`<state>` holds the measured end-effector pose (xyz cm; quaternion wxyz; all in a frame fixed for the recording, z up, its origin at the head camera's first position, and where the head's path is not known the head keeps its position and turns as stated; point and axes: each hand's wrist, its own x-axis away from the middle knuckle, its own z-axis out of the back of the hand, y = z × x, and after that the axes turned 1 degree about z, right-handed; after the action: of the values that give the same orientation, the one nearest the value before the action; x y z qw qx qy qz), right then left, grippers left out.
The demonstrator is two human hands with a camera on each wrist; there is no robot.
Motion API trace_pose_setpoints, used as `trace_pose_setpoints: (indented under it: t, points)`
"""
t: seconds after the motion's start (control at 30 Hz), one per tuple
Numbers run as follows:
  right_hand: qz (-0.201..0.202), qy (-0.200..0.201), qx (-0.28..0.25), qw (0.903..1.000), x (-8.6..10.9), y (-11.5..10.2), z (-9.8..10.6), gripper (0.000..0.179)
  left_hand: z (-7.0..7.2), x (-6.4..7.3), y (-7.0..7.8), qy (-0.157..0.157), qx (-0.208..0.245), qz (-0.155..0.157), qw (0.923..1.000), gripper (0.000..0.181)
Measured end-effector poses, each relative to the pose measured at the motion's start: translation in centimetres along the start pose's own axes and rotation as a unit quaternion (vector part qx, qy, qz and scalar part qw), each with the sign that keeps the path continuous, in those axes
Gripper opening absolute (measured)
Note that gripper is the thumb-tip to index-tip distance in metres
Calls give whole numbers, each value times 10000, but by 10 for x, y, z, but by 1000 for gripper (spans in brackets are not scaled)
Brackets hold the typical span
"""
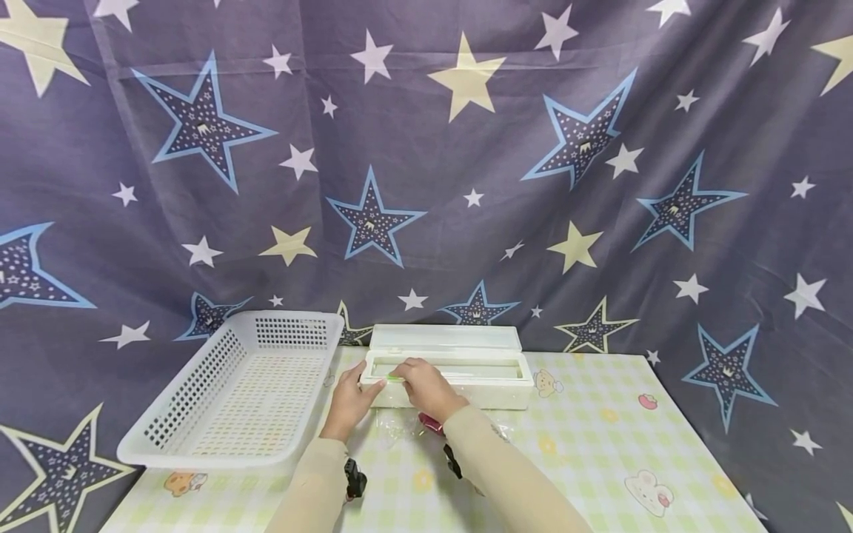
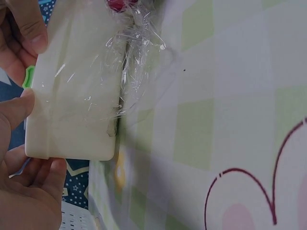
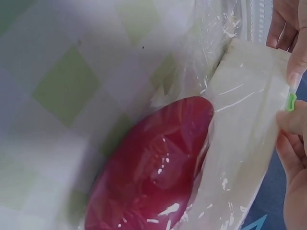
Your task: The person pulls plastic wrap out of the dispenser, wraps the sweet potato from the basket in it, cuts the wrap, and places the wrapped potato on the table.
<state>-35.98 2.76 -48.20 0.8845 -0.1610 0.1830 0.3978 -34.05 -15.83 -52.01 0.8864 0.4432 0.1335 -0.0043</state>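
Note:
A long cream cling film box (image 1: 466, 396) stands with its lid (image 1: 446, 338) raised at the back. My left hand (image 1: 349, 403) grips the box's left end, its thumb on the front top edge. Close beside that thumb, my right hand (image 1: 429, 385) pinches a small green slide cutter (image 3: 291, 101) on the same edge. Clear film (image 2: 136, 62) hangs crumpled down the box's front onto the table. Under or within the film lies a smooth, dark-red oblong thing (image 3: 158, 158), mostly hidden by my right forearm in the head view; its kind is unclear.
A white perforated plastic basket (image 1: 200, 451) stands on the left of the table. The table (image 1: 573, 459) has a green-and-white checked cover with cartoon figures. A dark star-patterned curtain (image 1: 426, 148) hangs right behind the box and basket.

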Motion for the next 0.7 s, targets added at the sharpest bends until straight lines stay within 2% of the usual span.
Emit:
trace_pose_setpoints:
  t: [0.47, 0.7]
  points:
    - [148, -270, -62, 9995, -1, 2, 2, 36, 1, 1, 2, 3, -10, 57, 10000, 70]
    - [148, -582, -39, 9982, -3, 1, 3, 49, 2, 0, 3, -10, -17, 45, 10000, 70]
